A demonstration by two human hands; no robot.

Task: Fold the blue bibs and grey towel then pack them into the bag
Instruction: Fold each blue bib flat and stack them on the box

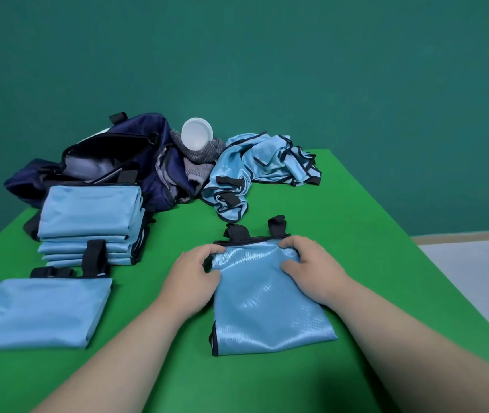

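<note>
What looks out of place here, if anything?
A white cup lies tipped on its side on the crumpled grey towel beside the open bag; unrelated to the folding. One folded bib also sits apart from the stack.

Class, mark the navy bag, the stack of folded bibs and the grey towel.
navy bag (145, 128), head view, its upper panel.
stack of folded bibs (88, 211), head view, top bib's face.
grey towel (200, 165), head view, its crumpled middle.

The folded bib (270, 302) is shiny light blue with black edging and straps, like the stacked bibs (91, 216) and the crumpled bibs (261, 162). The bag (112, 156) is navy, the towel (198, 162) grey with paler stripes, the cup (197, 134) white, the table (356, 234) bright green, the wall (267, 55) teal.
</note>
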